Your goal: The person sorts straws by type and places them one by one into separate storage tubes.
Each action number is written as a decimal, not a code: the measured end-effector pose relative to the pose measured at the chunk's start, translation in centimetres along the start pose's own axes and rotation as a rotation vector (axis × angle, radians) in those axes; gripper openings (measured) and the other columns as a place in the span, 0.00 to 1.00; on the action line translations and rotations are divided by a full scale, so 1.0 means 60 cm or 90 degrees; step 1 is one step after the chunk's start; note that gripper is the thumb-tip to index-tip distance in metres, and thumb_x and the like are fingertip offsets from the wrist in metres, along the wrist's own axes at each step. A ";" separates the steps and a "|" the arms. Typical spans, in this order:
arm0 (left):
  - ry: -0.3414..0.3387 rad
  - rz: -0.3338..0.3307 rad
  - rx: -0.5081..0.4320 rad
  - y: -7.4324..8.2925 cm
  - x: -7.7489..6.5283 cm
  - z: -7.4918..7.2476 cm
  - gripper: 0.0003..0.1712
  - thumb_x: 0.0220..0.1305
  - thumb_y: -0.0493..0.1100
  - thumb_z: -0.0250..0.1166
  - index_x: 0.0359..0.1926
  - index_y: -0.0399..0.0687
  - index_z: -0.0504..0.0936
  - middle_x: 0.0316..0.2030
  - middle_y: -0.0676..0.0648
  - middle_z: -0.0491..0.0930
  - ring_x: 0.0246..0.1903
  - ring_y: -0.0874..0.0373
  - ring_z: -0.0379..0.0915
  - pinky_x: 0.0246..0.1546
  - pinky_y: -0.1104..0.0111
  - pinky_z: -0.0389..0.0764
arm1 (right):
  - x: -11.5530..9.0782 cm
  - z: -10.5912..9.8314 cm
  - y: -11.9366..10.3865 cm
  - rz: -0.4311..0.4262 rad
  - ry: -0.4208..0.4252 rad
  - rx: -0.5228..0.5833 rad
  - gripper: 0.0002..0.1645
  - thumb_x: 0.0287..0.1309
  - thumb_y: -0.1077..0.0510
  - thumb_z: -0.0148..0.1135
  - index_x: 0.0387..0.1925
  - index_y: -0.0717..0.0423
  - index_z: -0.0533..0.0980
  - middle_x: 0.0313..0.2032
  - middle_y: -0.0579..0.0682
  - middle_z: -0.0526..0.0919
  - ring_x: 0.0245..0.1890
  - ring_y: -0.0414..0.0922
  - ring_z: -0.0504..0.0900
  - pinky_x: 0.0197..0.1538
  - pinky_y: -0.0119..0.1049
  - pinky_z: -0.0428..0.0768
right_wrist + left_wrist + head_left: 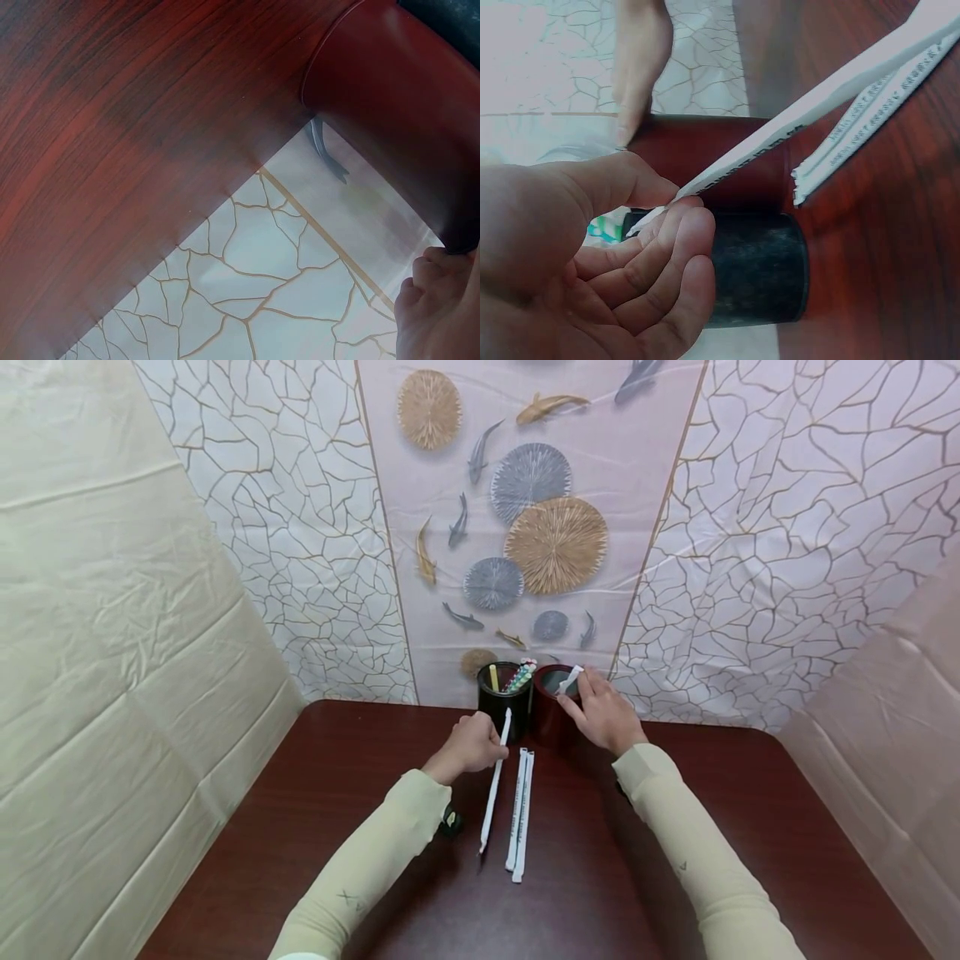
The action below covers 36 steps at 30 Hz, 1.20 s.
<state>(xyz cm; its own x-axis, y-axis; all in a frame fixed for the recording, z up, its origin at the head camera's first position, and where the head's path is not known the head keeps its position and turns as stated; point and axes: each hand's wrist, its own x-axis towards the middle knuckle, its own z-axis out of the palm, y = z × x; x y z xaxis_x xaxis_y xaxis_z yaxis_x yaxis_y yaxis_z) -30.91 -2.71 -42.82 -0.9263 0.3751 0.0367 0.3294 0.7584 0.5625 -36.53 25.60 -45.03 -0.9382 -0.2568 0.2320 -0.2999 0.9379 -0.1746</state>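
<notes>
My left hand [474, 743] pinches a long white paper-wrapped straw [491, 806] between thumb and fingers near its upper end, in front of the black cup [506, 706]. The straw slants down toward the table, its printed wrapper visible in the left wrist view. At the dark red cup [551, 722], my right hand [606, 714] grips the right side of the rim, fingers curled there in the right wrist view. A white strip [570, 680] sticks out of this cup beside the fingers. Two more wrapped straws [521, 814] lie side by side on the table.
Both cups stand next to each other at the back of the dark wooden table [360, 860]. Colourful patterned sticks [520, 676] and a yellow one [493, 677] stand in the black cup. A patterned cloth [322, 635] hangs right behind, with pale cloth at both sides.
</notes>
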 end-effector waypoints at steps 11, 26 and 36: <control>0.041 0.070 0.032 0.035 0.008 -0.057 0.16 0.66 0.42 0.70 0.19 0.48 0.87 0.16 0.55 0.84 0.19 0.64 0.75 0.38 0.65 0.83 | -0.001 -0.001 0.000 0.002 -0.004 -0.002 0.55 0.80 0.27 0.32 0.83 0.68 0.49 0.83 0.69 0.49 0.83 0.66 0.53 0.80 0.63 0.61; 0.133 0.111 0.065 0.106 0.025 -0.135 0.11 0.63 0.41 0.70 0.23 0.47 0.86 0.20 0.54 0.82 0.26 0.58 0.76 0.38 0.66 0.80 | 0.001 0.002 0.002 0.002 0.002 -0.006 0.54 0.80 0.27 0.32 0.82 0.68 0.51 0.82 0.69 0.51 0.81 0.67 0.56 0.78 0.64 0.64; 0.217 0.138 0.065 0.150 0.036 -0.185 0.08 0.63 0.41 0.70 0.28 0.45 0.89 0.28 0.49 0.91 0.34 0.53 0.87 0.44 0.61 0.86 | 0.002 0.000 -0.001 0.000 -0.008 -0.020 0.54 0.81 0.28 0.30 0.82 0.69 0.49 0.82 0.70 0.49 0.82 0.68 0.54 0.79 0.64 0.64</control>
<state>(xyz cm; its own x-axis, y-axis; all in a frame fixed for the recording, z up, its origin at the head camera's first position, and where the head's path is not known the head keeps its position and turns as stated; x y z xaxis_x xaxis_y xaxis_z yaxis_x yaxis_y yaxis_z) -32.01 -0.99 -28.55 -0.8351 0.3470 0.4269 0.5244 0.7368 0.4268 -36.61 25.54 -45.03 -0.9403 -0.2601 0.2194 -0.2950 0.9445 -0.1446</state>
